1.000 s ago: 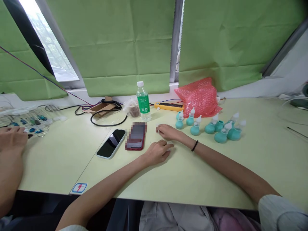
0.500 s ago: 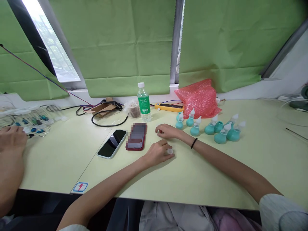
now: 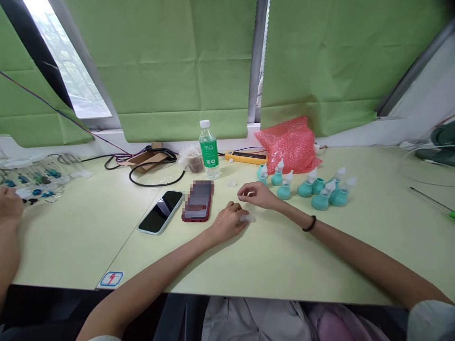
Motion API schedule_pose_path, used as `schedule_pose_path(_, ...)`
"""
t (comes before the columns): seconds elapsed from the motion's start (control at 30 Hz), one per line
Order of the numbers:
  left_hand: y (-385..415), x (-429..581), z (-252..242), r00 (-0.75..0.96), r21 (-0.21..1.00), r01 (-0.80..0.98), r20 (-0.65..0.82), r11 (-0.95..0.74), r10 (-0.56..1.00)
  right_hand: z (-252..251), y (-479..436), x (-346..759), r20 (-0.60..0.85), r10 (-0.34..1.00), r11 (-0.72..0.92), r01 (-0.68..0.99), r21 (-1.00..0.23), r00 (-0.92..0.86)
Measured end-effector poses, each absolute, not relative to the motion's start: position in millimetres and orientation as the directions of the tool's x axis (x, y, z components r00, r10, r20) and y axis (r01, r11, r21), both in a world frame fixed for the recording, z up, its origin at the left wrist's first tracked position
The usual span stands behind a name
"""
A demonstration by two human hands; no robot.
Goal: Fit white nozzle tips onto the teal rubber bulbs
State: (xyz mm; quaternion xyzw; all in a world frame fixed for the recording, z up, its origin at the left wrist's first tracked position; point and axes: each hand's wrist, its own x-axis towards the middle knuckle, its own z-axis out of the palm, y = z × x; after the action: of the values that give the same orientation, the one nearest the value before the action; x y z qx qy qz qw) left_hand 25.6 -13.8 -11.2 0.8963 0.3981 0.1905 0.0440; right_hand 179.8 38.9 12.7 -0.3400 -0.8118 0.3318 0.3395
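Observation:
My left hand (image 3: 230, 221) rests on the table with its fingers closed on a small translucent piece (image 3: 248, 218), which sticks out to the right of the fingertips. Just beyond it, my right hand (image 3: 256, 195) hovers low over the tabletop, fingers curved and apart, holding nothing. Another small clear piece (image 3: 232, 183) lies on the table behind my right fingertips. Several teal bulbs with clear pointed tips (image 3: 322, 200) stand to the right of my right hand. A red-cased phone (image 3: 199, 202) and a pale-cased phone (image 3: 160, 213) lie to the left.
Behind the phones stands a water bottle (image 3: 209, 154), beside a bagged brown roll (image 3: 195, 162). A yellow power strip (image 3: 245, 157) and pink bubble wrap (image 3: 291, 147) lie at the back. Another person's hand (image 3: 10, 206) is at far left, near bagged parts (image 3: 39, 177). A screwdriver (image 3: 432, 199) lies right.
My right hand has moved slightly right and its fingers have opened. A small clear piece now shows on the table beyond it. My left hand has shifted slightly left. The view has shifted a little.

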Motion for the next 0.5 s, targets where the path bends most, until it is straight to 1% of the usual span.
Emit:
schedule_pose_path(0.03, -13, 26, -12, 0.598, 0.244, 0.702, 0.308, -0.669, 0.74, 10, 31, 187, 0.272, 0.826, 0.429, 0.237, -0.872, -0.493)
schedule_pose_path(0.07, -13, 26, -12, 0.584, 0.265, 0.705, 0.31, -0.658, 0.75, 6, 24, 195, 0.201, 0.864, 0.3, 0.152, -0.942, -0.461)
schedule_pose_path(0.1, -12, 26, -13, 0.566, 0.297, 0.704, 0.313, -0.645, 0.763, 2, 18, 201, 0.13, 0.889, 0.182, 0.078, -0.98, -0.439)
schedule_pose_path(0.13, -12, 26, -13, 0.543, 0.338, 0.702, 0.316, -0.627, 0.778, -3, 13, 206, 0.071, 0.905, 0.081, 0.006, -0.997, -0.419)
schedule_pose_path(0.2, -13, 28, -12, 0.495, 0.424, 0.691, 0.315, -0.586, 0.81, -10, 6, 212, 0.007, 0.921, -0.044, -0.123, -0.991, -0.39)
schedule_pose_path(0.27, -14, 29, -11, 0.458, 0.485, 0.679, 0.307, -0.551, 0.834, -14, 5, 214, -0.01, 0.921, -0.096, -0.202, -0.975, -0.39)
schedule_pose_path(0.33, -15, 30, -10, 0.458, 0.498, 0.671, 0.305, -0.549, 0.835, -14, 7, 214, -0.022, 0.91, -0.124, -0.221, -0.967, -0.413)
schedule_pose_path(0.5, -15, 30, -8, 0.516, 0.422, 0.669, 0.328, -0.611, 0.791, -15, 9, 212, -0.058, 0.911, -0.136, -0.166, -0.977, -0.407)
